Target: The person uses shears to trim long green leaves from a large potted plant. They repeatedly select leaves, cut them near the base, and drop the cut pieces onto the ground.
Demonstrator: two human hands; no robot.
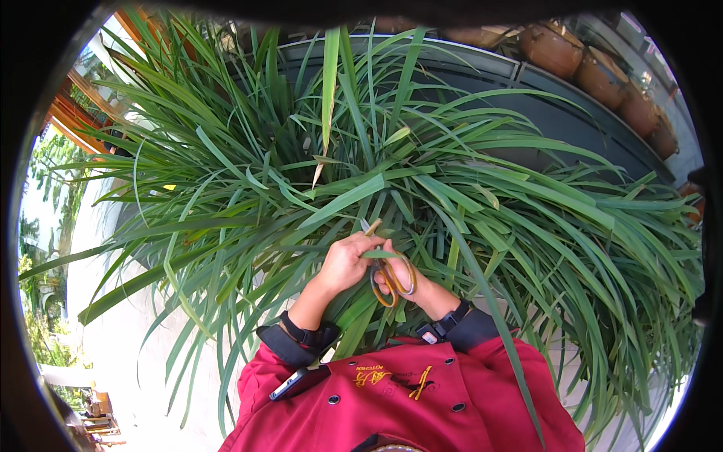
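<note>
Long green strap-shaped leaves (508,186) of a dense plant spread around both hands. My left hand (350,259) is closed on a green leaf (378,254) and lies against the scissors near their pivot. The scissors (386,291) have orange handles; my right hand (404,277) holds them by the loops, with the blades pointing up the picture. A cut-looking brownish leaf tip (373,227) rises beside the blades. Whether the blades are apart is hard to tell. One leaf with a dry, tan end (329,101) stands above the hands.
Behind the leaves runs a dark panel with a pale rim (491,59). Brown clay pots (551,51) stand in a row at the upper right. Wooden beams (85,135) are at the left edge. A phone (292,384) protrudes from a pocket of the red jacket (406,418).
</note>
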